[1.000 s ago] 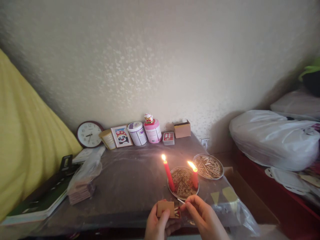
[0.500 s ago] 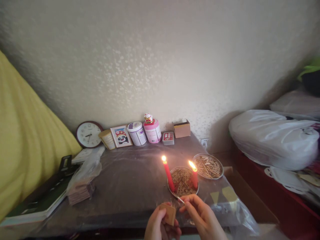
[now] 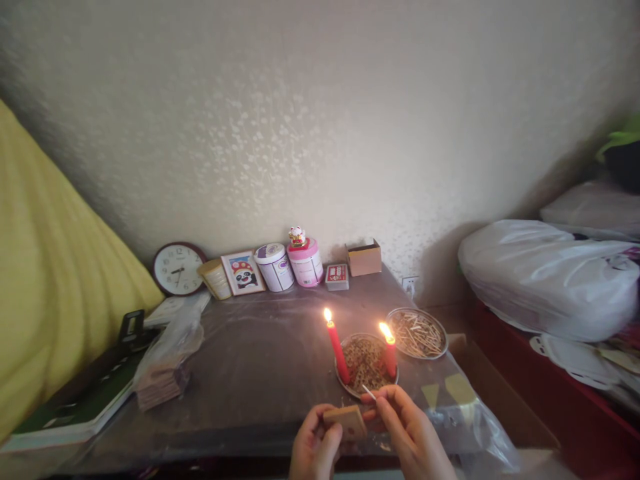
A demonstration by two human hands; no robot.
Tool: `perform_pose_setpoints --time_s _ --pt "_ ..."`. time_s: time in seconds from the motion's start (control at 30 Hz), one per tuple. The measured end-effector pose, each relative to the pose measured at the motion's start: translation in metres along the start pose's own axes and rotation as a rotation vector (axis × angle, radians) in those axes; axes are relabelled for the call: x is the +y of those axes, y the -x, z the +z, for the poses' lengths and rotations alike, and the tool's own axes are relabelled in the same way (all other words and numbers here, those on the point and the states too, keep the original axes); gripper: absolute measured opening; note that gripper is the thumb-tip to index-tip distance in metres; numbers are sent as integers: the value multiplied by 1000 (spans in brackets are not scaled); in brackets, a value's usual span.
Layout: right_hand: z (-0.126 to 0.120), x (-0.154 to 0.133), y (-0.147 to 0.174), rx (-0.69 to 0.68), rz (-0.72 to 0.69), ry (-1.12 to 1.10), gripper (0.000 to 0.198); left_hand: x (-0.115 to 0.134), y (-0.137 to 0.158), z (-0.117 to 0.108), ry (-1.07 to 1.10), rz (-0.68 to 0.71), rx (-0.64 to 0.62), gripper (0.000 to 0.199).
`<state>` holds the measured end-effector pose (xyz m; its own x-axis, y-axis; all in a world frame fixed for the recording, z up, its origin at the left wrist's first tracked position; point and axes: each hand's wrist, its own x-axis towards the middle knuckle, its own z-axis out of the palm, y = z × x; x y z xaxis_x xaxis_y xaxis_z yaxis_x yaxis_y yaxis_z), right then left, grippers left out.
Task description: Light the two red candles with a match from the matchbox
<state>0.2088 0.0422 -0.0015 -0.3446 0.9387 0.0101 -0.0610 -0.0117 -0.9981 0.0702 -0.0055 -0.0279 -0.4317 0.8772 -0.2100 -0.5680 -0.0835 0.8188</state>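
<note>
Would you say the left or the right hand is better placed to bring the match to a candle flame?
Probably the right hand: it pinches the match, whose tip already points toward the dish with the two lit candles. The left hand is occupied holding the matchbox.

A grey plastic-covered table (image 3: 250, 360) is standing against the wall. Two lit red candles (image 3: 338, 350) are standing in a round metal dish of spent matches (image 3: 367, 365); at its 2 o'clock, a second round metal dish of matchsticks (image 3: 417, 333) is sitting just beside it. At 6 o'clock, the left hand (image 3: 314, 448) is holding a small brown cardboard matchbox (image 3: 345, 420), with the right hand (image 3: 407, 433) at its 3 o'clock pinching a thin wooden matchstick (image 3: 369, 392). A round wall clock (image 3: 179, 268) is leaning at the table's 11 o'clock.
</note>
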Motion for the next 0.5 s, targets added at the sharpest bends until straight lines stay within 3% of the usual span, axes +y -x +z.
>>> perform_pose_setpoints --time_s 0.13,0.33,0.5 --pt "3 -3 1 26 38 -40 38 -2 -2 -4 -7 37 -7 31" --pt "5 -1 1 -87 218 -391 39 -12 -7 -9 -201 84 -97 34" --pt "5 -3 -1 -82 182 -421 40 -18 -9 -6 -365 5 -51 40"
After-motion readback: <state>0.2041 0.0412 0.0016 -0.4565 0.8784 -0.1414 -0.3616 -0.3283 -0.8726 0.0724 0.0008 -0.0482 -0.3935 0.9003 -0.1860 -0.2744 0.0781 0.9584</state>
